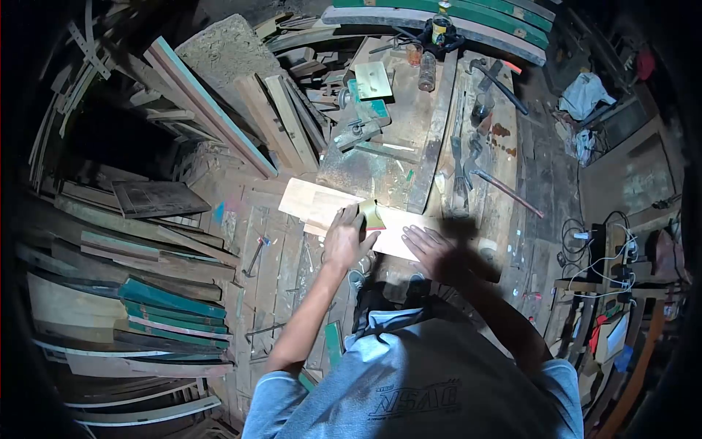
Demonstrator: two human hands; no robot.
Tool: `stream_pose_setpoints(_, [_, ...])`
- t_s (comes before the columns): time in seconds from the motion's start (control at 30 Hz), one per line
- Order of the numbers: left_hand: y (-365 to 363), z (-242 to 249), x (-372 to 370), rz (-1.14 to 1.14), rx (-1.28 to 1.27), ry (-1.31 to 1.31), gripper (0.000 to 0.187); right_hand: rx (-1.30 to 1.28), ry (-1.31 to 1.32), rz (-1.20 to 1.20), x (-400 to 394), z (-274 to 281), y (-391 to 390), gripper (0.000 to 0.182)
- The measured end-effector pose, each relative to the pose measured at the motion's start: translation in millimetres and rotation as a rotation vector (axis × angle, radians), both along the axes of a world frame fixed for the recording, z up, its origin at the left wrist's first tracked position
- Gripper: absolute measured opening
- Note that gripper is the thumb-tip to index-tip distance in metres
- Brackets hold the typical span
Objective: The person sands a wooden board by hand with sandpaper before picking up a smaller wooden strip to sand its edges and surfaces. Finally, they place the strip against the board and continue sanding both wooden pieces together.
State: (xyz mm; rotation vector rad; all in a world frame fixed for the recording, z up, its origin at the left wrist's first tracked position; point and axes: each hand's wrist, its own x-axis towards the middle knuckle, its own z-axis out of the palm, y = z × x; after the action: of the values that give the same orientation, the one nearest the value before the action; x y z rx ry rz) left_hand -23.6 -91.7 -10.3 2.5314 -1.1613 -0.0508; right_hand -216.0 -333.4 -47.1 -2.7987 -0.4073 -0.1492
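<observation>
A pale wooden board (313, 200) lies crosswise at the near end of the workbench, in front of my body. My left hand (345, 238) rests over its middle, fingers and thumb closed around a curled yellowish sheet (371, 215) that looks like sandpaper, with a reddish lower edge. The underside of the sheet, where it meets the board, is hidden. To the right, my right hand (430, 247) lies on the board with its fingers stretched out. Its wrist side is in dark shadow.
On the bench (351, 172) lie a hammer (500, 86), a long metal rod (508, 193), a hand plane (357, 134), a glass (482, 108) and bottles. Stacked planks (175, 314) fill the left side. Cables (621, 256) hang at right. Another hammer (255, 256) lies left of the board.
</observation>
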Motion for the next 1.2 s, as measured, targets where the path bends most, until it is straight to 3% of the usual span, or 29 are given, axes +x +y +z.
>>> stream_pose_setpoints(0.17, [-3.5,-35.8,5.0,0.024,-0.081,0.055,0.057,0.002,-0.029,-0.008,-0.6,0.9,-0.9,0.085])
stream_pose_setpoints(0.27, [19.6,-42.9,7.6,-0.145,-0.112,0.025,0.053,-0.001,-0.043,-0.015,-0.5,-4.3,-0.6,0.085])
stream_pose_setpoints(0.4, [60.4,-34.0,-18.1,-0.448,0.018,0.196,0.053,-0.036,-0.049,-0.033,-1.5,-2.2,-0.1,0.085])
stream_pose_setpoints(0.43, [72.9,-40.4,-4.7,-0.433,0.006,0.185,0.056,-0.041,-0.045,-0.038,-1.4,-0.8,1.9,0.085])
stream_pose_setpoints(0.53, [92.9,-25.8,53.2,0.044,-0.056,0.026,0.049,0.021,-0.037,-0.025,-1.9,2.0,-1.0,0.083])
stream_pose_setpoints(0.57, [110.5,-34.5,86.0,0.052,-0.184,-0.017,0.045,0.022,-0.038,-0.031,-4.9,0.7,0.2,0.082])
stream_pose_setpoints(0.63, [102.6,-29.5,77.6,0.274,-0.051,-0.013,0.041,0.018,-0.054,-0.040,-2.4,-0.4,0.6,0.082])
stream_pose_setpoints(0.67, [95.8,-31.5,63.8,0.238,-0.104,-0.095,0.039,0.019,-0.047,-0.050,-1.2,-0.2,0.7,0.081])
stream_pose_setpoints(0.77, [65.9,-52.1,12.7,0.138,-0.301,0.052,0.042,0.030,-0.035,-0.074,-2.6,-5.7,4.8,0.081])
stream_pose_setpoints(0.83, [36.8,-61.8,-40.3,0.017,-0.208,0.028,0.047,0.024,-0.050,-0.060,-0.9,-14.7,3.3,0.082])
stream_pose_setpoints(0.87, [27.7,-67.1,-58.0,0.004,-0.147,0.187,0.050,0.041,-0.047,-0.054,-0.5,-16.3,2.6,0.083])
stream_pose_setpoints(0.93, [16.1,-55.0,-64.7,-0.171,-0.187,0.141,0.051,0.073,-0.044,-0.043,0.3,-15.1,0.8,0.085])
stream_pose_setpoints(1.03, [30.2,-45.0,-15.0,-0.086,-0.203,0.039,0.048,0.072,-0.026,-0.049,-1.6,-8.4,3.1,0.085])
stream_pose_setpoints(1.1, [49.1,-52.6,31.0,0.101,-0.184,0.012,0.043,0.072,-0.028,-0.059,-0.5,-8.6,2.9,0.084])
stream_pose_setpoints(1.2, [38.7,-49.6,29.7,0.173,-0.193,-0.013,0.042,0.074,-0.018,-0.053,-2.0,-5.1,1.7,0.083])
